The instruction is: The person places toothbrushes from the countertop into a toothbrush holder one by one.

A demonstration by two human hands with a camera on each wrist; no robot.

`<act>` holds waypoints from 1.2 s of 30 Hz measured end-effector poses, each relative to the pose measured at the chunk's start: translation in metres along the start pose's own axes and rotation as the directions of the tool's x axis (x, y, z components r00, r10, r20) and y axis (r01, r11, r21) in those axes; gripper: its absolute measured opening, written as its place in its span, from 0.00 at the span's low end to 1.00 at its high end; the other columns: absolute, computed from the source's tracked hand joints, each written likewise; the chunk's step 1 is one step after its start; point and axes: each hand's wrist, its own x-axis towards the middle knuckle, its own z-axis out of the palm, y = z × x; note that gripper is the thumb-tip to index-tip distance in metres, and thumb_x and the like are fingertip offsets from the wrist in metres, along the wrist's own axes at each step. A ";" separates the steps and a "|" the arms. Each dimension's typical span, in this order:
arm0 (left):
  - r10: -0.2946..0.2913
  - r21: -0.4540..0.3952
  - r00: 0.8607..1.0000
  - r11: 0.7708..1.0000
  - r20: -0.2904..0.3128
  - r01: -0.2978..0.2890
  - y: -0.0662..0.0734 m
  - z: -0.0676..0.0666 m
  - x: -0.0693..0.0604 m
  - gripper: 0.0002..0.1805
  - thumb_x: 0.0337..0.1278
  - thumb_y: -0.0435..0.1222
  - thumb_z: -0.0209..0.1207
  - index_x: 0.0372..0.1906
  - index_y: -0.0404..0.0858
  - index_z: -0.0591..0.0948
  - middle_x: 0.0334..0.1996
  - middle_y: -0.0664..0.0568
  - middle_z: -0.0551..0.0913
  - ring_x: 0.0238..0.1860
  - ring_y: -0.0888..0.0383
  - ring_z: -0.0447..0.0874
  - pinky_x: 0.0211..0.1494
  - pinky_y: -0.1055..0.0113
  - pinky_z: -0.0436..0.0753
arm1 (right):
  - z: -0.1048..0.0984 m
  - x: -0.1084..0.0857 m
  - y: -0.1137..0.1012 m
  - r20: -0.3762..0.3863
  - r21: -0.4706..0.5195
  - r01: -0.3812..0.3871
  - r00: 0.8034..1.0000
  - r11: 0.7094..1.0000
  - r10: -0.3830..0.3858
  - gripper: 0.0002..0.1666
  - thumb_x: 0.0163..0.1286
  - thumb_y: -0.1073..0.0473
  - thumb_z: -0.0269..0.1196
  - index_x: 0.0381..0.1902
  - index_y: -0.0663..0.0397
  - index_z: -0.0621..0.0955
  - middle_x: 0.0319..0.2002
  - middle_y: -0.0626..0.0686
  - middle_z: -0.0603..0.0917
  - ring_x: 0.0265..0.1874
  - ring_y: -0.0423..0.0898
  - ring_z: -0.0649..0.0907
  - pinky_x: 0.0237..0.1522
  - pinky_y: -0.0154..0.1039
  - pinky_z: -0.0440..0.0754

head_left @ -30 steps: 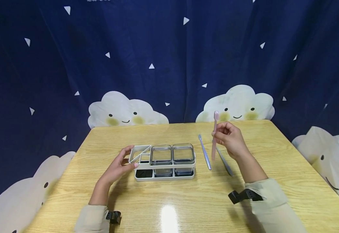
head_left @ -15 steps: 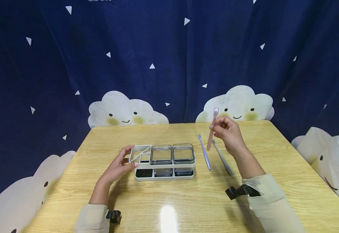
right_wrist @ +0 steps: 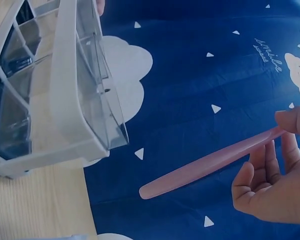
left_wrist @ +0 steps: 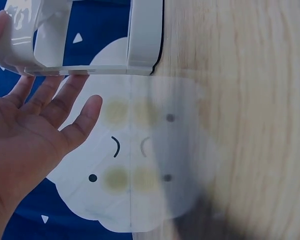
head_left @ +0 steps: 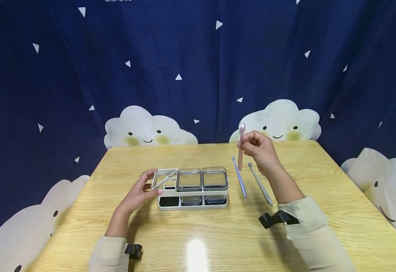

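A white rack [head_left: 192, 207] with two clear square cups [head_left: 189, 181] stands on the table. My left hand [head_left: 138, 194] grips its left end between thumb and fingers; in the left wrist view the fingers [left_wrist: 52, 100] lie against the rack's end [left_wrist: 145, 40]. My right hand [head_left: 262, 153] pinches a pink toothbrush [head_left: 240, 151] upright in the air, head up, right of the rack. The right wrist view shows the pink handle [right_wrist: 205, 165] angled away from the hand [right_wrist: 280, 185], apart from the rack [right_wrist: 67, 75]. The rack's slotted section [head_left: 170, 184] is at its left.
A blue toothbrush [head_left: 240, 179] and a grey toothbrush [head_left: 261, 185] lie on the wooden table [head_left: 170, 238], right of the rack. Behind the table hangs a dark blue curtain [head_left: 157, 49] with white triangles and smiling clouds.
My right hand has moved left and upward with the pink toothbrush, which now is over the blue toothbrush. The left hand keeps its grip on the rack.
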 end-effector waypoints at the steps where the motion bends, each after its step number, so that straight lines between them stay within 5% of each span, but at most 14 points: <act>1: 0.000 0.000 1.000 1.000 -0.003 0.000 0.000 0.000 0.000 0.39 0.49 0.35 0.66 0.66 0.44 0.61 0.61 0.38 0.63 0.48 0.41 0.72 0.47 0.56 0.74 | 0.001 0.001 0.000 0.006 0.002 0.003 1.000 1.000 -0.003 0.11 0.62 0.72 0.59 0.27 0.50 0.77 0.29 0.47 0.81 0.29 0.40 0.78 0.30 0.31 0.74; 13: 0.035 -0.030 0.996 0.999 -0.076 -0.037 0.001 0.005 0.002 0.37 0.45 0.27 0.66 0.63 0.34 0.65 0.57 0.37 0.69 0.56 0.38 0.68 0.53 0.57 0.71 | 0.026 0.005 -0.007 0.053 0.049 0.011 0.998 0.999 -0.013 0.11 0.61 0.71 0.61 0.27 0.49 0.77 0.29 0.47 0.80 0.30 0.40 0.77 0.30 0.31 0.73; 22: 0.037 -0.217 0.999 0.975 -0.030 -0.043 -0.001 0.006 0.004 0.39 0.43 0.20 0.62 0.64 0.29 0.60 0.59 0.31 0.65 0.61 0.34 0.60 0.50 0.68 0.75 | 0.045 0.004 -0.005 0.079 0.127 -0.001 0.997 0.992 -0.009 0.12 0.62 0.73 0.59 0.27 0.49 0.77 0.29 0.48 0.79 0.29 0.41 0.76 0.30 0.31 0.74; 32: 0.043 -0.193 0.999 0.980 -0.003 -0.043 0.000 0.002 0.003 0.39 0.44 0.20 0.61 0.65 0.29 0.59 0.59 0.29 0.64 0.58 0.42 0.67 0.51 0.70 0.73 | 0.066 0.003 0.004 0.069 0.168 -0.042 0.997 0.985 0.031 0.12 0.60 0.72 0.59 0.27 0.49 0.75 0.29 0.49 0.76 0.30 0.42 0.75 0.32 0.36 0.75; 36: 0.040 -0.178 0.999 0.983 -0.007 -0.041 0.000 0.002 0.004 0.39 0.45 0.21 0.61 0.65 0.30 0.59 0.59 0.30 0.64 0.59 0.39 0.65 0.51 0.70 0.73 | 0.074 0.004 0.005 0.075 0.194 -0.055 0.996 0.980 0.041 0.12 0.60 0.72 0.59 0.27 0.49 0.75 0.30 0.50 0.75 0.30 0.42 0.75 0.32 0.37 0.74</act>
